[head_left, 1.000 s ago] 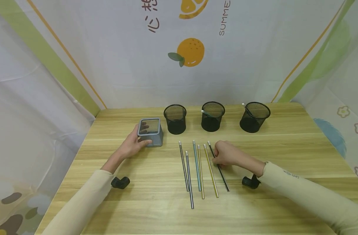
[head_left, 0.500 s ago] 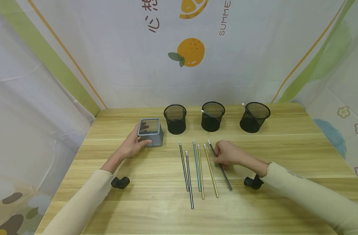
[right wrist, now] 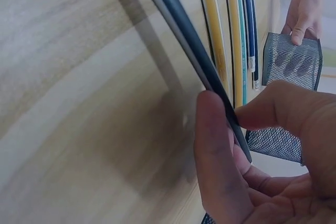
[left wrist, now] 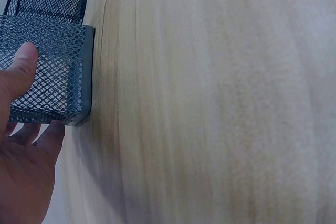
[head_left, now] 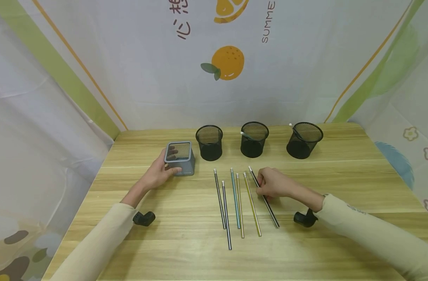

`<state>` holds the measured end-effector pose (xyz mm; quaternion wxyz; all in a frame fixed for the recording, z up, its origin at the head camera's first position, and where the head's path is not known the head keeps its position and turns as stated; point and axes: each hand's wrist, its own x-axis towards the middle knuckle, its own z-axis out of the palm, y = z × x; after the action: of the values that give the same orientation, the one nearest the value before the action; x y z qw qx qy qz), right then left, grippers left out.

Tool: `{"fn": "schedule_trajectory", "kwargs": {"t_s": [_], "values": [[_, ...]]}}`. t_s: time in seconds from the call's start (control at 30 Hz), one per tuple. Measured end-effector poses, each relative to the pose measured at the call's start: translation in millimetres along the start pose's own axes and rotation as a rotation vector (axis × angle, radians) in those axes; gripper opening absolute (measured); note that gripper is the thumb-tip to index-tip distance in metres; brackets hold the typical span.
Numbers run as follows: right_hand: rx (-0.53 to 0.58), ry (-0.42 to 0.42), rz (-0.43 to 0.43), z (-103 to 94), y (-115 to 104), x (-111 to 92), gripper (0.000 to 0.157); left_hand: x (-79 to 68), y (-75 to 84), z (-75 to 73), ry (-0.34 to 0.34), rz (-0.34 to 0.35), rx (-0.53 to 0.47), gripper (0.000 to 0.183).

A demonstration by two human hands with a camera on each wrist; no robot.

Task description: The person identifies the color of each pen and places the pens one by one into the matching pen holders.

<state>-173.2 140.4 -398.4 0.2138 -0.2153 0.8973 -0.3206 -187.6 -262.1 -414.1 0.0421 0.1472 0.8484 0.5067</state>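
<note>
And here's my right hand (head_left: 274, 182), thumb and fingers pinching a dark pencil (head_left: 271, 212) that slants over the wooden table (head_left: 178, 234), with five more pencils (head_left: 235, 195) lying side by side just to that hand's left. Farther on, well to the left, my left hand (head_left: 155, 175) grips a gray square mesh holder (head_left: 186, 167), and just right of it stands a black mesh cup (head_left: 211, 152)! Beyond my right hand, a second cup (head_left: 252, 149) sits slightly left, a third cup (head_left: 299, 150) slightly right, each with a white-tipped pencil (head_left: 248, 136) leaning inside, and behind everything hangs a fruit-printed white curtain (head_left: 147, 93).
</note>
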Motion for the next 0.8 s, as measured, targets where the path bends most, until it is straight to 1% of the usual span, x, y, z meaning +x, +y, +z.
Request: {"fn": "schedule_trajectory", "kwargs": {"t_s": [0.17,0.33,0.63,0.8], "values": [[0.018,0.011,-0.036,-3.0,0.1,-1.5,0.013,-0.3,0.4,0.2,0.000,0.002,-0.003,0.077],[0.008,0.036,-0.061,-6.9,-1.0,-3.5,0.013,-0.1,-0.1,0.2,0.002,-0.003,-0.004,0.076],[0.065,0.035,-0.069,-7.1,-1.1,-4.7,0.013,-1.5,0.6,0.3,-0.001,0.009,0.002,0.075],[0.089,0.036,-0.073,-8.9,-4.9,-6.4,0.013,-1.6,1.8,0.3,-0.004,0.013,0.012,0.075]]}}
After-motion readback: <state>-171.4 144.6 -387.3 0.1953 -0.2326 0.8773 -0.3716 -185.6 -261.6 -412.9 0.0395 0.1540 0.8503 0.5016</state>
